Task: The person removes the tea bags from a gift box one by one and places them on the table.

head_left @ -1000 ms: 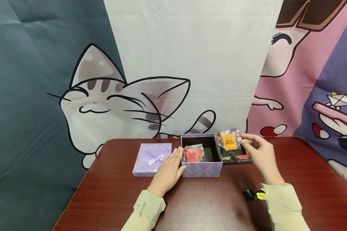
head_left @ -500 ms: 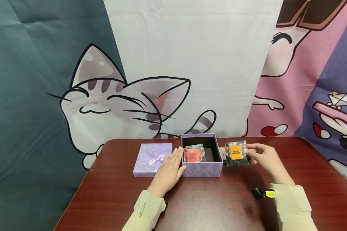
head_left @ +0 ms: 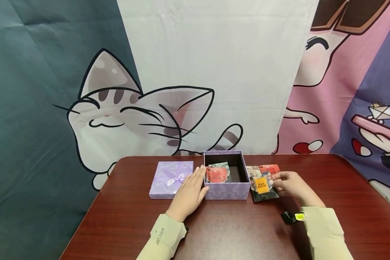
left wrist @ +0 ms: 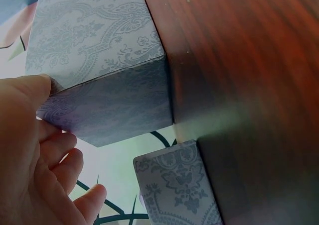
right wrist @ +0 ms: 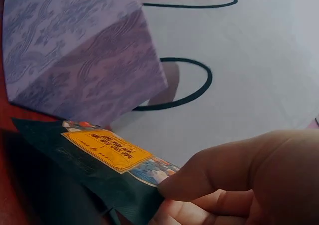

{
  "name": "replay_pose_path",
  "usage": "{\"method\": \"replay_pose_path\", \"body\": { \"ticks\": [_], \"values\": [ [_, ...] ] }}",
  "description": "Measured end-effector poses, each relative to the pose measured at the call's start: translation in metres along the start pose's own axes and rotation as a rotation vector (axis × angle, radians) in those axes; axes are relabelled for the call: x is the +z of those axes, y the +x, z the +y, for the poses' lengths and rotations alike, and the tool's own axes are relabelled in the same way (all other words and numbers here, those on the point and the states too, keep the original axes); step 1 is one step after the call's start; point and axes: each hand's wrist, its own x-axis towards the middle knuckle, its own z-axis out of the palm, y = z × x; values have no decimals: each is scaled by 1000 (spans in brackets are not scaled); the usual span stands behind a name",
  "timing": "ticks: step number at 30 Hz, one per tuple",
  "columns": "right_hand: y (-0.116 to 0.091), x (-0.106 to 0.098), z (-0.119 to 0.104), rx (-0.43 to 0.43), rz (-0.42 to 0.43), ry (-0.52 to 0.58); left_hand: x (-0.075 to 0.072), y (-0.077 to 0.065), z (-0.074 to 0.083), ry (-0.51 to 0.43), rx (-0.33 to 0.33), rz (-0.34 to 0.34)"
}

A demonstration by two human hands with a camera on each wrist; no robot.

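Clearly, the sachet (head_left: 262, 186) with the yellow label is just beside the box (head_left: 227, 191), on its right, and overlaps two other packets (head_left: 269, 168) on the far side. I judge this as the main relation: the wall of the box stands between the sachet and the red packets (head_left: 216, 175) inside, so from here the inside is to the left and over the rim. The right hand (head_left: 294, 186) is much nearer; it pinches the sachet by its right edge. The long axis seems to run away from the person, slightly slanted, but the outline is almost square.

Further left, the left hand (head_left: 188, 195) rests with straight fingers along the left wall of the box, holding nothing. Beyond it, the lid (head_left: 169, 177) lies on the worktop (head_left: 227, 231).

The right wrist view shows the thumb on top of the sachet, which the head view does not show well; whether the sachet presses on something below, I cannot tell. The left wrist view shows a narrow gap between box and lid, which the left hand covers from above.
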Motion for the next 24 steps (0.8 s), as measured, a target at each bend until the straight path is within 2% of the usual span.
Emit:
{"method": "replay_pose_path", "body": {
  "ticks": [10,20,24],
  "values": [
    [9,9,11,80,-49,-42,0,0,0,-11,-8,-9],
    [12,17,14,121,-3,-175,0,0,0,-13,-13,-6],
    [12,20,15,108,16,-212,0,1,0,-9,-10,-4]
  ]
}}
